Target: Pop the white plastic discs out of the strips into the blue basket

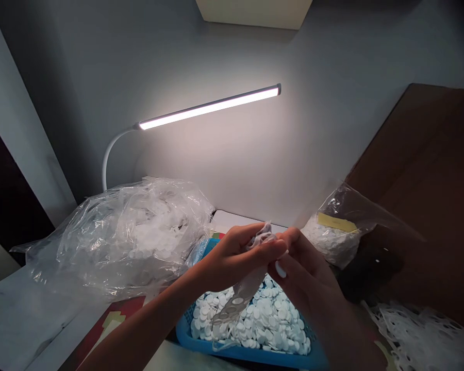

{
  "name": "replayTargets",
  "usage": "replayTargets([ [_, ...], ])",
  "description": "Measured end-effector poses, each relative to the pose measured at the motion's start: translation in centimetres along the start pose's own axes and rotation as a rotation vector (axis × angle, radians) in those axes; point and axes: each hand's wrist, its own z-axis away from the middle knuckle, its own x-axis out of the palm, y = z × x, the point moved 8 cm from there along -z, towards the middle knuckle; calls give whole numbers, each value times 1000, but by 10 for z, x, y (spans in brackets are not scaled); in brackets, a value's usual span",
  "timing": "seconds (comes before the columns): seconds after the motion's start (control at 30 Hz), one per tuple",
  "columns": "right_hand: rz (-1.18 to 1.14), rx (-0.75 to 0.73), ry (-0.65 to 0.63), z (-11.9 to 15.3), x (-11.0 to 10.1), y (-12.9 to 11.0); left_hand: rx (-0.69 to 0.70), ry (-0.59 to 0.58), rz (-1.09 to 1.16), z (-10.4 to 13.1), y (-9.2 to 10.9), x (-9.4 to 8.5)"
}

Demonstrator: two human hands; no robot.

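Observation:
My left hand (239, 255) is closed round a bunched translucent plastic strip (237, 304), whose long tail with round shapes in it hangs below. My right hand (307, 273) meets it fingertip to fingertip, its fingers pinched together. A small white disc (280, 269) shows at the right fingers, though its grip is partly hidden. Under both hands a blue basket (232, 350) holds a heap of white round discs (270, 314). The top of the bunched plastic sticks out above my left thumb.
A large clear bag (127, 242) of white pieces lies at left. Another clear bag with a yellow label (336, 223) stands at right, near a dark object (371, 268). White netlike scraps (421, 335) lie lower right, beside brown board (429, 206). A lit lamp (212, 108) hangs above.

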Motion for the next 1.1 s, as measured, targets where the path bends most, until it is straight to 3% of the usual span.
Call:
replayTargets([
  [1.1, -23, 23, 4, 0, 0, 3, 12, -13, -3, 0, 1, 1],
])
